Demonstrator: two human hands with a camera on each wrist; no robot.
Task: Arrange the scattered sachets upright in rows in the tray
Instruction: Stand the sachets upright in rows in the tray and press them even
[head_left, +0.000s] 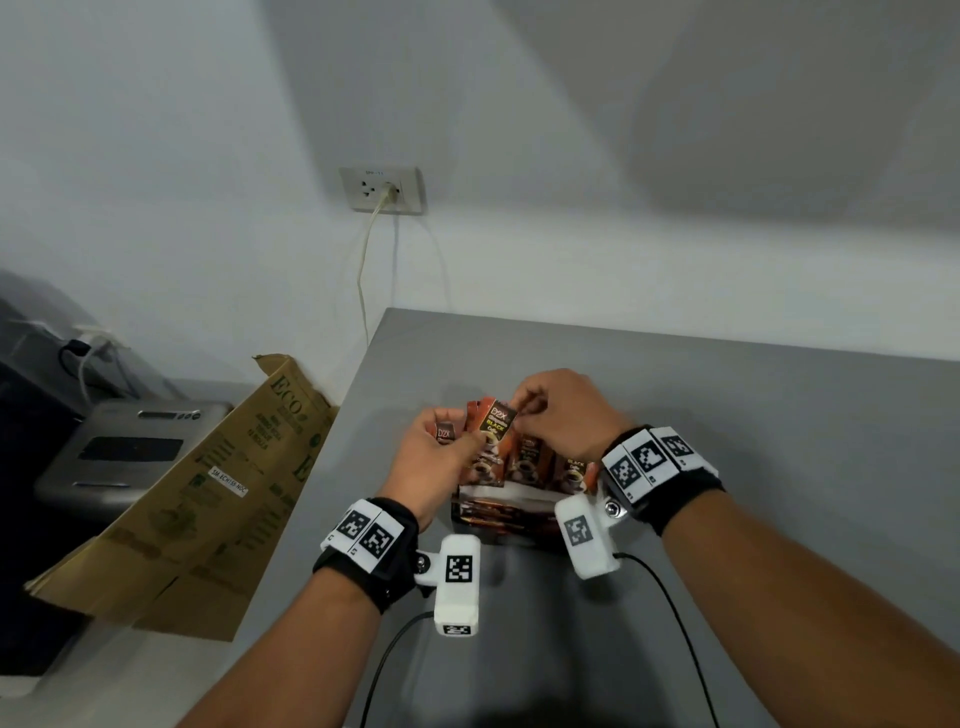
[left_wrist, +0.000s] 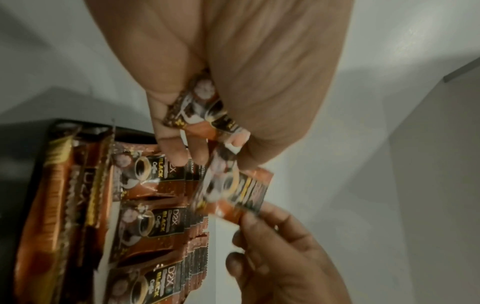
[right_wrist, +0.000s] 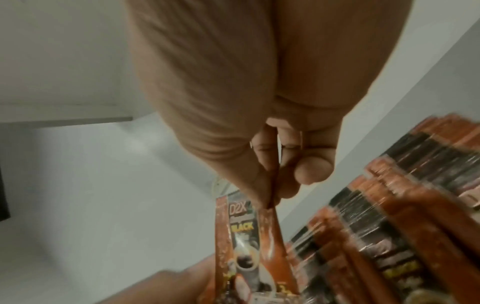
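Observation:
Brown and black coffee sachets (head_left: 524, 462) stand upright in rows in a low tray (head_left: 483, 512) on the grey table, right under both hands. My right hand (head_left: 522, 408) pinches the top corner of one sachet (head_left: 496, 423) between thumb and finger and holds it above the tray's left part. In the right wrist view that sachet (right_wrist: 244, 236) hangs below the right hand (right_wrist: 270, 197). My left hand (head_left: 457, 431) grips a small bundle of sachets (left_wrist: 205, 111) and also touches the lifted sachet (left_wrist: 233, 189). The tray's dark rim (left_wrist: 135, 131) and filled rows (left_wrist: 155, 205) lie beside it.
The table (head_left: 753, 415) ends close to the left of the tray. Past that edge lie a flattened cardboard box (head_left: 208, 493) and a grey appliance (head_left: 124, 447). A wall socket (head_left: 382, 189) with a hanging cable is behind. Black wrist-camera cables (head_left: 680, 623) trail near me.

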